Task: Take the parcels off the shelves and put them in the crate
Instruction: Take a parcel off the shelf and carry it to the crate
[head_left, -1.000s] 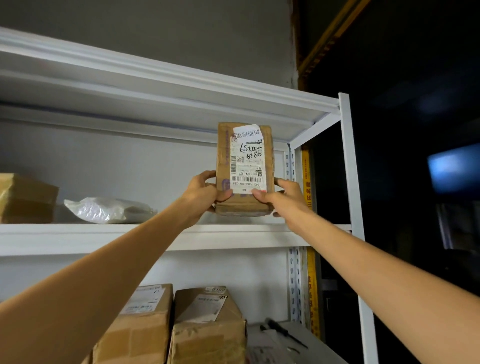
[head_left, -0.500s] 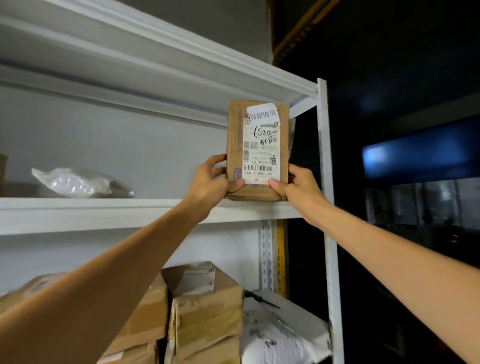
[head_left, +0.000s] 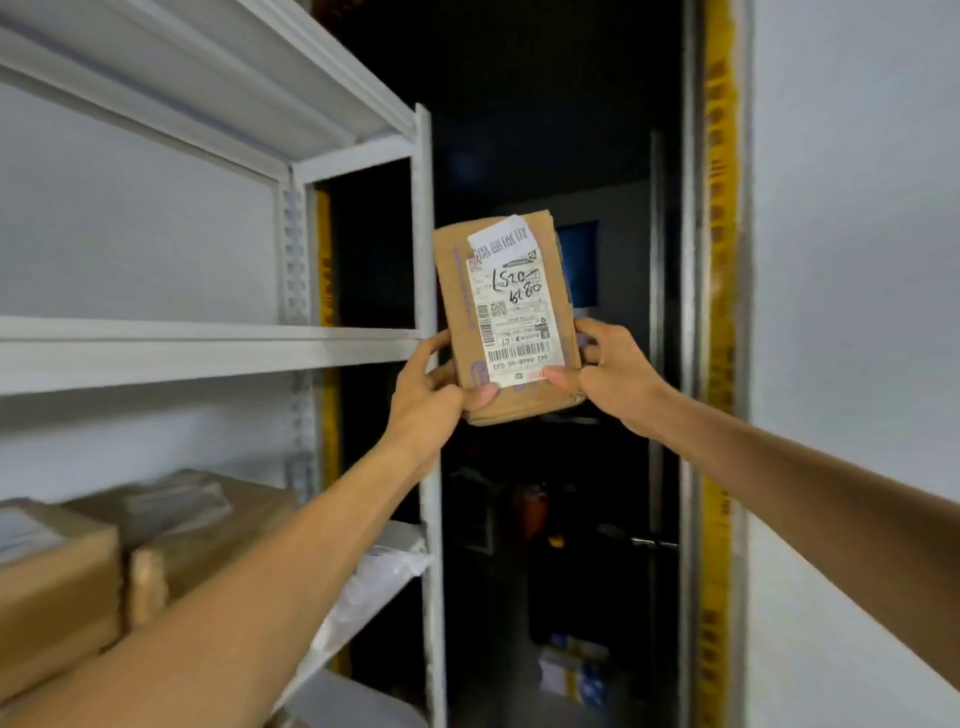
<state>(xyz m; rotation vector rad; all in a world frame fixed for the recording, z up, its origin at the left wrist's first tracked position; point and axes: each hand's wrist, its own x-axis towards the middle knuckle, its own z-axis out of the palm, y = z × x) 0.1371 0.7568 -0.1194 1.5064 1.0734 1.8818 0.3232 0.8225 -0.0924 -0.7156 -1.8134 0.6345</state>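
Left grip (head_left: 426, 395) and right grip (head_left: 618, 379) both hold one parcel (head_left: 511, 332), clamped at its lower end. Left thumb pressed on the front face at the bottom left corner, fingers curled round the left edge. Right thumb on the bottom right corner of the front, fingers wrapped round the right edge. Both arms stretched forward and up.

Head view:
- Parcel is a flat brown cardboard pack, held in the air, upright, top leaning slightly left. White label (head_left: 506, 291) faces the camera, with handwritten marks near the middle and a barcode at the lower end.
- Parcel sits just right of the front post (head_left: 428, 234) of the white shelf unit, off the shelf and in front of a dark opening (head_left: 545, 130).
- Left grip overlaps the post at the level of the middle shelf (head_left: 208, 358).
- Lower shelf carries two brown boxes, one at far left (head_left: 57, 582) and one beside it (head_left: 208, 525), both blurred. White plastic bag (head_left: 374, 582) lies at the shelf's right end.
- Yellow strip (head_left: 719, 260) runs down the right side of the opening, next to a pale wall (head_left: 857, 312).
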